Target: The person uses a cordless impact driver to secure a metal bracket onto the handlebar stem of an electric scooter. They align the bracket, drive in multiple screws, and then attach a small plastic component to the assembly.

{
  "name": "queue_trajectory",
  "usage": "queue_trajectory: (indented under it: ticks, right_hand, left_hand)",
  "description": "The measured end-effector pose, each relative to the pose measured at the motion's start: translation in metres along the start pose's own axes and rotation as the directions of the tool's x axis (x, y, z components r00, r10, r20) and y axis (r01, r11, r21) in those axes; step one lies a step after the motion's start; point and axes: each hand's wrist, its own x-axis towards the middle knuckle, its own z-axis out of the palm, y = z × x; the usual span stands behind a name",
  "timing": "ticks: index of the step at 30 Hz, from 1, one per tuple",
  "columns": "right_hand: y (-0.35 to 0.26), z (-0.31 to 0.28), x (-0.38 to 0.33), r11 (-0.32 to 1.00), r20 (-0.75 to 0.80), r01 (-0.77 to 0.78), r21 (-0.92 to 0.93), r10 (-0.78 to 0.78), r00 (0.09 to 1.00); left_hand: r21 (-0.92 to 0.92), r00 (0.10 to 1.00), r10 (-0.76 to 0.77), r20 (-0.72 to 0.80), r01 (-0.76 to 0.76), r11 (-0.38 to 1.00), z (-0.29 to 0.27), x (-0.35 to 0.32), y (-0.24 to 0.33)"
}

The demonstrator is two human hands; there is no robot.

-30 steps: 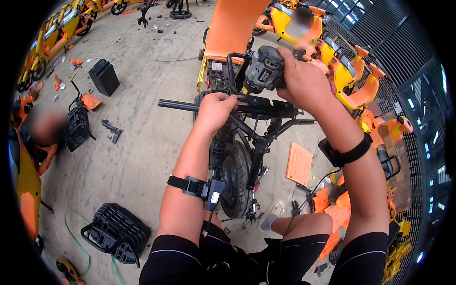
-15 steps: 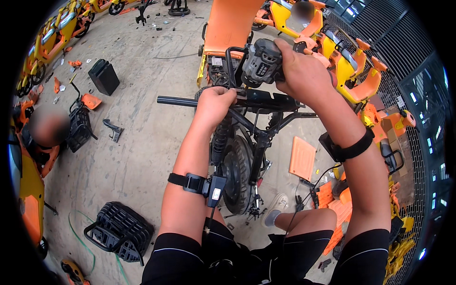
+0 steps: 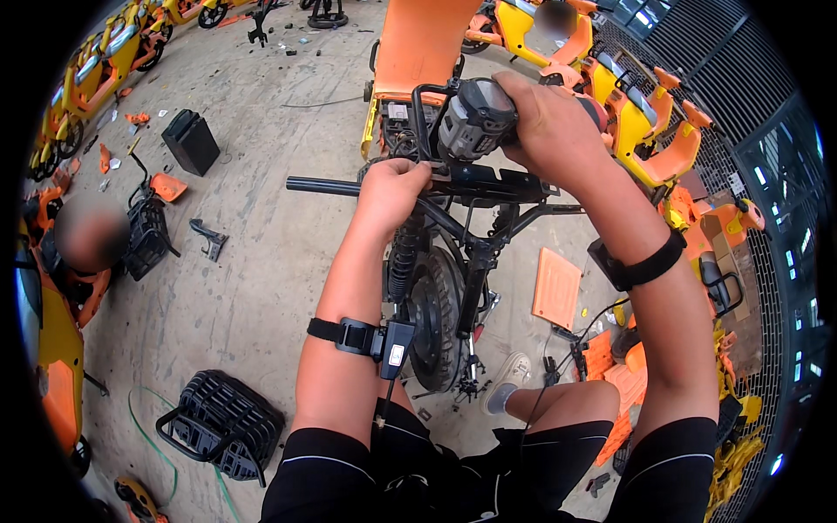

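Note:
My right hand (image 3: 558, 126) is wrapped round a cordless power tool (image 3: 475, 122); its grey-black battery end faces me and a bit of red shows past my knuckles. The tool is held over the black metal frame (image 3: 488, 187) of a partly stripped scooter. My left hand (image 3: 392, 193) is closed in a pinch at the frame's left side, beside the tool; what lies between the fingertips is hidden. A black bar (image 3: 323, 186) sticks out to the left beyond that hand. Below the frame are a coil shock absorber (image 3: 403, 261) and the wheel (image 3: 436, 322).
An orange scooter panel (image 3: 420, 44) stands beyond the frame. On the floor lie a black basket (image 3: 228, 418), a black battery box (image 3: 190, 142) and an orange panel (image 3: 557, 288). Yellow-orange scooters (image 3: 645, 131) line both sides. A person (image 3: 87, 235) is at the left.
The power tool and my right hand have shifted and tilted slightly, so the battery end shows more. My left hand stays pinched at nearly the same place on the frame.

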Motion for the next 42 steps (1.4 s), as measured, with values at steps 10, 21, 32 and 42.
queue_trajectory:
  ticks: [10, 21, 32, 42]
  right_hand:
    - [0.005, 0.006, 0.013, 0.989, -0.121, 0.137, 0.051, -0.130, 0.984]
    - [0.024, 0.019, 0.009, 0.989, -0.062, 0.107, 0.106, -0.101, 0.993]
    - [0.031, 0.027, 0.003, 0.963, 0.026, -0.098, 0.250, 0.094, 0.995]
    - [0.037, 0.025, 0.019, 0.958, 0.050, -0.010, 0.287, -0.004, 0.999]
  left_hand:
    - [-0.058, 1.000, 0.002, 0.006, -0.001, 0.998, -0.001, 0.001, -0.003]
    - [-0.058, 0.999, -0.038, 0.019, 0.039, 0.998, -0.003, 0.002, 0.000]
    - [-0.062, 0.999, 0.005, 0.038, -0.002, 0.998, -0.002, 0.003, -0.006]
    - [-0.095, 0.998, -0.063, 0.030, 0.065, 0.993, 0.001, -0.002, 0.000]
